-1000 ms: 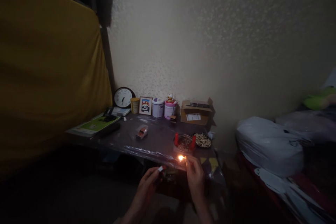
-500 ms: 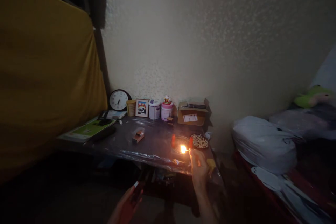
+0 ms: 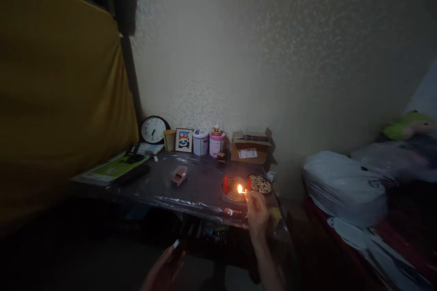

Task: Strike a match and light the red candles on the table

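Note:
My right hand (image 3: 257, 211) pinches a burning match (image 3: 243, 191) over the table's right part, its flame pointing up and left. Behind the flame stand two red candles (image 3: 226, 184), one on each side of a round dish (image 3: 232, 195); I see no flame on either. Low in the view, in front of the table edge, my left hand (image 3: 165, 266) is closed round a small dark matchbox (image 3: 176, 244) with a pale end. Its details are lost in the dark.
The plastic-covered table (image 3: 157, 186) also bears a patterned round plate (image 3: 260, 183), a small wrapped pack (image 3: 179, 176), a cardboard box (image 3: 251, 151), two lidded tubs (image 3: 200, 142), a framed panda picture (image 3: 184, 140) and a clock (image 3: 154, 129). White bags (image 3: 343, 186) lie at the right.
The match flame has become smaller and dimmer, and the room's glow has faded. My right hand has shifted very slightly; my left hand stays low, almost where it was.

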A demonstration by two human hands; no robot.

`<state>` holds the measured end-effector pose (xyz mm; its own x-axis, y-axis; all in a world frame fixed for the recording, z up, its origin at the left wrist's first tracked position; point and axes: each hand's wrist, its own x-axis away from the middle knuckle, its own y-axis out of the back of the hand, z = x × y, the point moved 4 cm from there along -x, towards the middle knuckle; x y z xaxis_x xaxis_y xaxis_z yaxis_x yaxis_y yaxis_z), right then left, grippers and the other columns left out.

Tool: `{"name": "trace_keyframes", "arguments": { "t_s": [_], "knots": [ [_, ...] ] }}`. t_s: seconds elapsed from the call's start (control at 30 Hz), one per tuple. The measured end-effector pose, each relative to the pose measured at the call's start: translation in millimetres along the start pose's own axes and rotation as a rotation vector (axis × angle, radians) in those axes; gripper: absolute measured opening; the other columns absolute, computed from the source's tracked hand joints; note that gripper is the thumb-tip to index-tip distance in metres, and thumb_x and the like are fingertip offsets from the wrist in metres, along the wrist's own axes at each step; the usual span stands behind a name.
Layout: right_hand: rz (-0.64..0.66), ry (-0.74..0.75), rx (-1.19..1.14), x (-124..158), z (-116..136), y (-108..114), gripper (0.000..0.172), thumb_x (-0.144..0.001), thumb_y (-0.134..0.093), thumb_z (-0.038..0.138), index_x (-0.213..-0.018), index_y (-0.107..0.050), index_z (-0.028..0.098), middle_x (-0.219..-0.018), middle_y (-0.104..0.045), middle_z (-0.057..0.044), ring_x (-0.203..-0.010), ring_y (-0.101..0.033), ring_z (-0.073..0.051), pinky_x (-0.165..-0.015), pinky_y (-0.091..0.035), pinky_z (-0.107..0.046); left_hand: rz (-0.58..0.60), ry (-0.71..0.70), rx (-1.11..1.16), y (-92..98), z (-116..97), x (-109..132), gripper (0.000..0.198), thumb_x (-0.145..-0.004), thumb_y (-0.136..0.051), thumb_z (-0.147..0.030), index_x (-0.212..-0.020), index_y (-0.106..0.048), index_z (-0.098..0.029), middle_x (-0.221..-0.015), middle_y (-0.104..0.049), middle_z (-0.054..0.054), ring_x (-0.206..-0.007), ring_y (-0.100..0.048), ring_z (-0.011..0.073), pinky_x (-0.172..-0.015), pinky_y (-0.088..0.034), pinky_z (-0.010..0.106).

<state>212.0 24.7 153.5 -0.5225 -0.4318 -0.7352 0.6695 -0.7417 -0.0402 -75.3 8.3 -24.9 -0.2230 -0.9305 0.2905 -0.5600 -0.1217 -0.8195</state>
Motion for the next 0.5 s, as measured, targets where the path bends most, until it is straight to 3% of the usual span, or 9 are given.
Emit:
{"name": "trace_keyframes", "arguments": {
  "t_s": [0.2,0.5],
  "knots": [
    [0.026,-0.03,-0.041,-2,-10,-7,0.02,-0.077,-0.055,0.034,-0.073,-0.063,0.016,-0.074,-0.062,-0.005,-0.073,-0.057,-0.018,-0.07,-0.047,-0.031,0.07,-0.044,-0.001,6.0,3,4,0.043,-0.041,-0.08,-0.019,-0.082,-0.07,-0.027,-0.107,-0.068,0.003,-0.118,-0.044,0.0355,-0.102,-0.031,0.048],
    [0.106,-0.217,-0.115,-2,-28,-20,0.024,-0.075,-0.056,0.037,-0.082,-0.063,0.015,-0.082,-0.067,-0.006,-0.077,-0.061,-0.02,-0.073,-0.048,-0.032,0.093,-0.074,-0.05,-8.3,-5,21,0.047,-0.041,-0.081,-0.017,-0.087,-0.071,-0.026,-0.113,-0.064,0.003,-0.12,-0.042,0.034,-0.104,-0.031,0.044]
  ]
}}
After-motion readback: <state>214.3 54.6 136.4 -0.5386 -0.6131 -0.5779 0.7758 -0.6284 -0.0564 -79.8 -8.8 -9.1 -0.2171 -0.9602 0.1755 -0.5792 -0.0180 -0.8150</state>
